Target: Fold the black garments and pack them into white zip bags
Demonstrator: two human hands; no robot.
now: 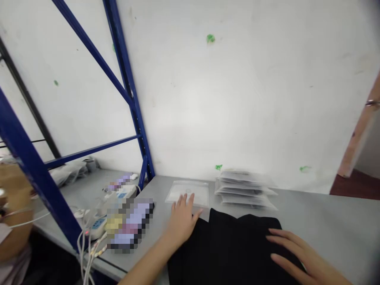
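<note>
And here the left hand is lying loosely spread, its fingertips meeting the near edge of a clear plastic bag on the grey tabletop. The right hand is resting, fingers apart and unclenched, over the right side of the black fabric, which is spreading across the table right in front of the wearer. Just beyond it, a stack of filled plastic bags is standing near the wall.

For good handling, a light, flat right palm is probably serving best, steadying the cloth without dragging creases into it. The thin bag is likely calling for a fingertip pinch at one edge, since pressing down could be making it slide or cling.

Now the murky parts: the fabric's near edge is running out of frame, and its dark surface is hiding any folds. Whether the left fingertips are pressing or just hovering, I cannot tell. The stacked bags' contents are blurring, and pixelation is masking an item by the power strips.
</note>
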